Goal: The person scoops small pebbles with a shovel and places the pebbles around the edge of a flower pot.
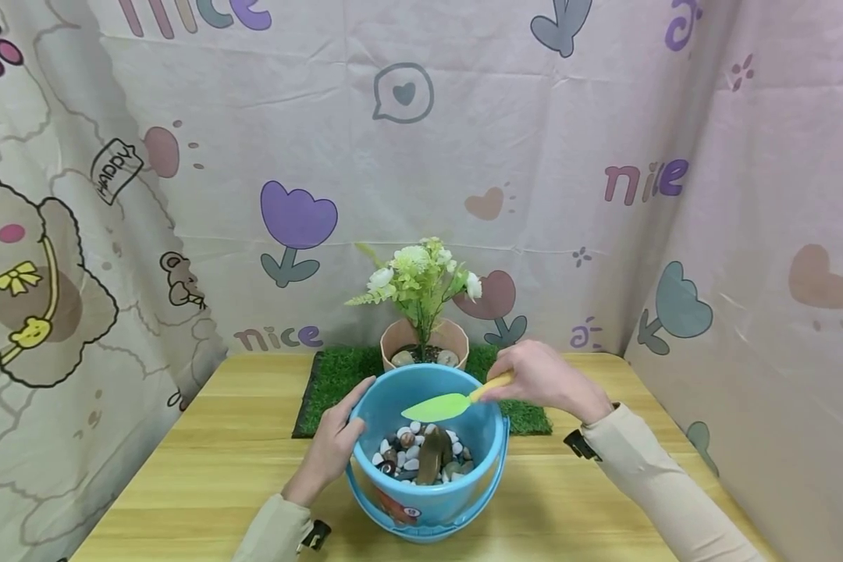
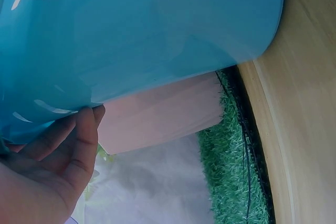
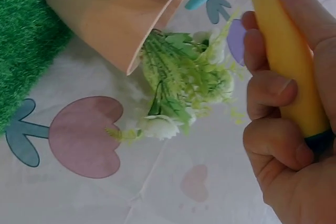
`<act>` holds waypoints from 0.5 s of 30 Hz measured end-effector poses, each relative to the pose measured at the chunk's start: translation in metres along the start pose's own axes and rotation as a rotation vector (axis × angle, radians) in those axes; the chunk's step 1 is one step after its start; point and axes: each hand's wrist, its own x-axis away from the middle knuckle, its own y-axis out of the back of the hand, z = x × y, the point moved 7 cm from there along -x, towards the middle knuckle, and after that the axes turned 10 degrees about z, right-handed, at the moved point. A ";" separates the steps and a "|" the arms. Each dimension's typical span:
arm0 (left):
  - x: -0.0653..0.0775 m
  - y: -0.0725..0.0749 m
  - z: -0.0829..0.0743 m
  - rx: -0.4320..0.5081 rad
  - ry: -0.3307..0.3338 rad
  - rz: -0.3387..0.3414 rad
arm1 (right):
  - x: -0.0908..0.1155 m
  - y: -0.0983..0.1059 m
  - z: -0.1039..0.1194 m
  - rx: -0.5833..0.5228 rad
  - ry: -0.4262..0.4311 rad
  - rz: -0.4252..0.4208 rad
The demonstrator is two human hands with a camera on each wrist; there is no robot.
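Observation:
A blue bucket (image 1: 425,506) stands on the table, holding white and dark pebbles (image 1: 407,449) and a larger brown stone (image 1: 434,454). My left hand (image 1: 332,437) grips the bucket's left rim; in the left wrist view, its fingers (image 2: 84,145) lie against the blue wall. With my right hand (image 1: 544,380) I hold a small trowel by its yellow handle (image 3: 286,51), fingers wrapped round it. The trowel's light green blade (image 1: 437,407) points left over the bucket's opening, above the pebbles, and carries nothing visible.
Behind the bucket, a pinkish flowerpot (image 1: 459,340) with white flowers (image 1: 411,261) and stones at its base stands on a green turf mat (image 1: 337,375). The bucket's handle (image 1: 500,468) hangs down in front. Printed cloth (image 1: 421,156) encloses the wooden table (image 1: 218,476).

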 end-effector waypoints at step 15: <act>0.000 -0.001 0.000 -0.005 0.012 -0.006 | -0.012 0.003 0.023 0.081 -0.050 0.198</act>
